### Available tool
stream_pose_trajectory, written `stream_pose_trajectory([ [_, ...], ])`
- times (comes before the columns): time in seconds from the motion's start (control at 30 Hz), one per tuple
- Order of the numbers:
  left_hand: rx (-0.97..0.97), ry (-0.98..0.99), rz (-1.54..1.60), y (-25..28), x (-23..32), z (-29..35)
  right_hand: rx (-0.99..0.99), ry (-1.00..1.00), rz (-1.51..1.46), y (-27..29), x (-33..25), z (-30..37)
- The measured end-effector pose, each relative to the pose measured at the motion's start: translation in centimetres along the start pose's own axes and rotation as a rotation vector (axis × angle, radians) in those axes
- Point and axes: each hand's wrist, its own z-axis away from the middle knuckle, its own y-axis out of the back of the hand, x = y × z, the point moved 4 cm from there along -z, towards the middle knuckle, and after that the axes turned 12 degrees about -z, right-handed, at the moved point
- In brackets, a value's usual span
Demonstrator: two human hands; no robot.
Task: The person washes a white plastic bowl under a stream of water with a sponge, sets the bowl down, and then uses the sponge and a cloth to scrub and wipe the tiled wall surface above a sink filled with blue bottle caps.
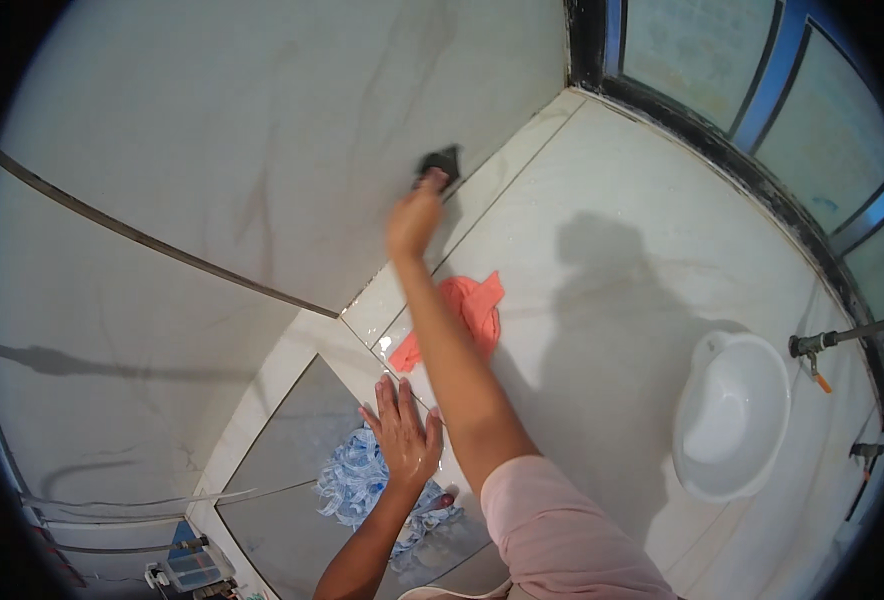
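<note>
A person's right arm, in a pink sleeve (562,515), stretches from the near right to the far middle, nearly straight at the elbow, the right hand (417,220) closed on a black pad (446,158) at the foot of a pale wall (212,120). The hand and pad are blurred. One corner of the pad points far and to the right, toward the window (702,50); its long axis cannot be told, since the fingers cover part of it.

The left hand (402,440) is empty, back upward, fingers pointing away and slightly spread, with the thumb to the right. It lies over the border between white tile (602,150) and a grey panel (292,430); whether it bears weight cannot be told. The two hands are well apart, and the pad sits beyond both, farther off and to the right of the left hand.

A coral cloth (479,305) lies crumpled on the tile between the hands, partly hidden under the right forearm and showing on both sides of it. Nearer, a blue-and-white cloth (347,480) lies bunched on the panel, partly behind the left hand and wrist. At right, a white basin (732,430) rests on the tile near an orange-handled tap (810,345).
</note>
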Motion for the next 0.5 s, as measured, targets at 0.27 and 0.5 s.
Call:
stream_pose_trajectory([
  [0.27, -0.03, 0.031, 0.014, 0.3, -0.2, 0.6, -0.065, -0.034, 0.023, -0.9, -1.8, 2.2],
  [0.5, -0.05, -0.103, -0.107, -1.6, -0.7, 1.0, -0.237, -0.031, 0.059, -1.2, -1.9, 10.2],
])
